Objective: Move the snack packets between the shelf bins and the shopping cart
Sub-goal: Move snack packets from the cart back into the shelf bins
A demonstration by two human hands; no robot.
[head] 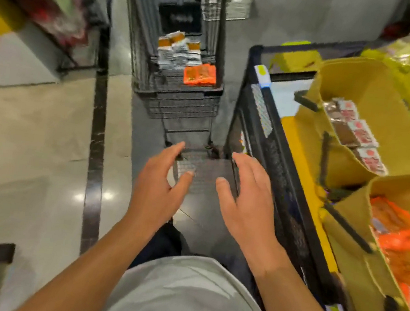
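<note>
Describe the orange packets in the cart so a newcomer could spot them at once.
Look ahead of the hands to the dark shopping cart in the aisle. On its floor, the orange packets lie at the near right corner, bright against the white-and-grey packets stacked behind them.

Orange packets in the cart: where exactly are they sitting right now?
In the head view, the orange packets lie at the near right corner of the shopping cart, just in front of the white packets, ahead of both empty hands.
</note>
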